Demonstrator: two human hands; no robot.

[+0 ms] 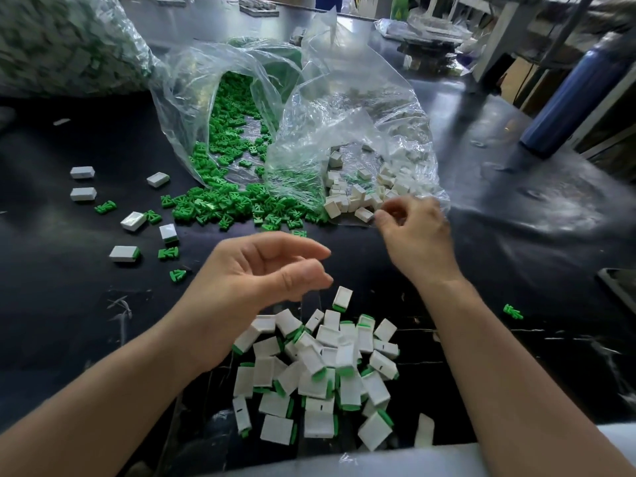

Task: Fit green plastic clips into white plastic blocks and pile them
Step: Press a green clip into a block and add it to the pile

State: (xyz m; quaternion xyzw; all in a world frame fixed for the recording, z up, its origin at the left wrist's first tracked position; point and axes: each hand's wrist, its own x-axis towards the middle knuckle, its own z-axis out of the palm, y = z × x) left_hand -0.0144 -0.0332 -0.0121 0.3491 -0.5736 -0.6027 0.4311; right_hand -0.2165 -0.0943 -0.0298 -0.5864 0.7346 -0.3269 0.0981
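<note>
A clear bag (pixel 220 108) spills green clips (pixel 220 201); the right bag (pixel 361 108) holds white blocks (pixel 347 197); left hand (pixel 254 280) open, empty; right hand (pixel 413 232) fingers pinch at the bag's mouth; near pile (pixel 320 370) lies jumbled, pointing all ways.

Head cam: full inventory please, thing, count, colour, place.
green clips: many, green, spilling from the left clear bag onto the table
white blocks: many, white, in the mouth of the right clear bag
assembled pile: dozens, white with green ends, near table edge between the forearms
stray blocks: about six, white, far left of table
clear bags: two, transparent, centre
bottle: one, dark blue, right
table: one, black
left hand: open, empty, above the pile
right hand: fingers at the block bag's mouth
</note>
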